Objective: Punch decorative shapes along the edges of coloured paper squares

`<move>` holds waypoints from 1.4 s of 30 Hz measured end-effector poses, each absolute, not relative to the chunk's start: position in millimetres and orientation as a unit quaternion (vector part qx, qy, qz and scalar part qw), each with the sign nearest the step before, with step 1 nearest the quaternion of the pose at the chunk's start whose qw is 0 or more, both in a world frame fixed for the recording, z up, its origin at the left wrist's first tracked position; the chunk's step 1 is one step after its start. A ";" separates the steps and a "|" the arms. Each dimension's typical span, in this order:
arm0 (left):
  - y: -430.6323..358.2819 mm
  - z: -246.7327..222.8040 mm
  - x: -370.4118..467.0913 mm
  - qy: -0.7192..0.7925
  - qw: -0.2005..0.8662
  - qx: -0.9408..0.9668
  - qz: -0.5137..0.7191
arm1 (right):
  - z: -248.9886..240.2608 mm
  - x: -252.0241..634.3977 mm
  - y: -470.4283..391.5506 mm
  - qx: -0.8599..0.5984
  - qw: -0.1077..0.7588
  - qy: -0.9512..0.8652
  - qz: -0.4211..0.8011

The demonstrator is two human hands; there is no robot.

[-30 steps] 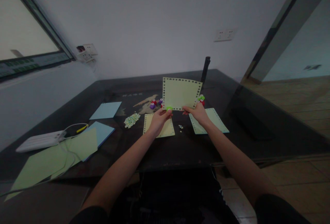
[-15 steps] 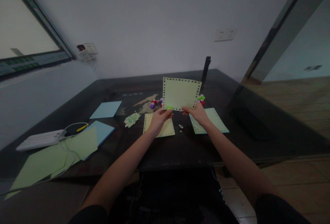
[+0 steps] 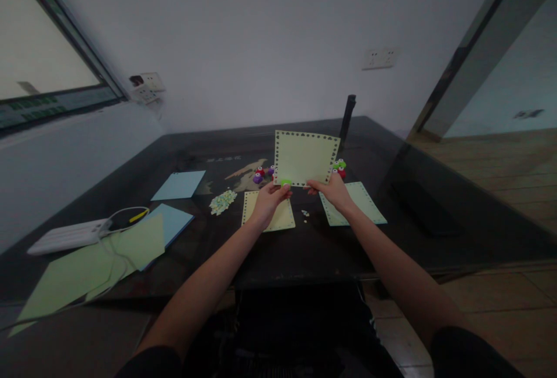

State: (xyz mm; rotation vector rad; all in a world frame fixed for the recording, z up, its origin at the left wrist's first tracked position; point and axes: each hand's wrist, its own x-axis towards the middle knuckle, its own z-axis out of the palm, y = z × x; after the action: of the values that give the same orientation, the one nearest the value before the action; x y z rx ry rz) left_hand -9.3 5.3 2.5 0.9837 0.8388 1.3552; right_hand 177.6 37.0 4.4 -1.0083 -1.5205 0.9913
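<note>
A pale yellow-green sheet of paper (image 3: 306, 157), with small heart-like and other shapes punched along its edges, is held upright above the table. At its lower left corner my left hand (image 3: 268, 201) is closed on a small bright green craft punch (image 3: 286, 182), thumb against it. My right hand (image 3: 335, 192) pinches the sheet's lower edge near the right corner. Below my left hand lies a cream sheet with a punched border (image 3: 278, 218). Another pale bordered sheet (image 3: 359, 207) lies under my right wrist. Behind the held sheet are red and purple punches (image 3: 258, 176), partly hidden.
Green and red punches (image 3: 340, 167) sit at the right. A heap of paper bits (image 3: 223, 202) lies left, with a few scraps (image 3: 305, 214) in front. Further left are blue sheets (image 3: 179, 185), green sheets (image 3: 104, 250) and a white power strip (image 3: 69, 236) with a cable.
</note>
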 end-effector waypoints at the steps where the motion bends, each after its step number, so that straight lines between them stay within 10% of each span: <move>1: 5.4 2.2 -9.5 0.360 0.591 0.426 0.583 | 4.2 177.7 37.0 -0.417 0.510 -0.629 0.413; 42: 4.1 3.9 -9.9 0.390 0.567 0.449 0.570 | 14.3 175.8 30.0 -0.437 0.492 -0.636 0.404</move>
State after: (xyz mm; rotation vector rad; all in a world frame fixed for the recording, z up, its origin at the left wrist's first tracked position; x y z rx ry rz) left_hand -9.9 4.1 3.9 1.0551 0.9161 1.3386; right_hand 175.8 30.0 14.3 -1.0608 -1.5438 0.9797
